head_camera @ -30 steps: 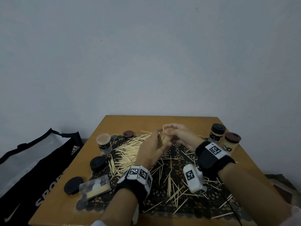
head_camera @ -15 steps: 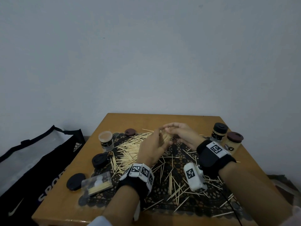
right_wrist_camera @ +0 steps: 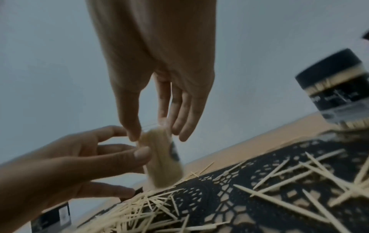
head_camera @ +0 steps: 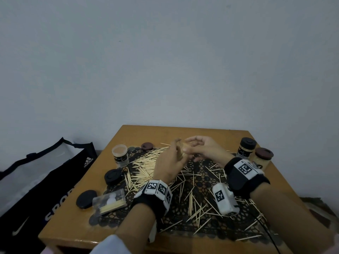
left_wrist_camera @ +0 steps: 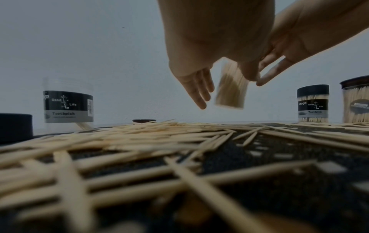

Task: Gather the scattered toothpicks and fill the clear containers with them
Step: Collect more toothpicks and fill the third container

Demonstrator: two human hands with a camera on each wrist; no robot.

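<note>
A small clear container (head_camera: 182,152), packed with toothpicks, is held tilted above the far side of the black lace mat (head_camera: 201,182). My left hand (head_camera: 178,151) grips its side between thumb and fingers; the left wrist view shows this hand (left_wrist_camera: 225,93) around the container (left_wrist_camera: 231,89). My right hand (head_camera: 190,145) pinches the container's top end, as the right wrist view shows the hand (right_wrist_camera: 155,135) on the container (right_wrist_camera: 161,159). Loose toothpicks (head_camera: 146,162) lie piled on the mat's left, with several more (head_camera: 194,204) scattered near me.
An open, nearly empty clear container (head_camera: 120,155) stands at the left. Two capped full ones (head_camera: 246,149) (head_camera: 263,158) stand at the right. Black lids (head_camera: 112,176) (head_camera: 86,198), a brown lid (head_camera: 147,146) and a flat plastic box (head_camera: 109,201) lie left. A sports bag (head_camera: 45,180) stands beside the table.
Both hands have stayed together on the container over the far side of the mat. The right fingers have shifted slightly at its top.
</note>
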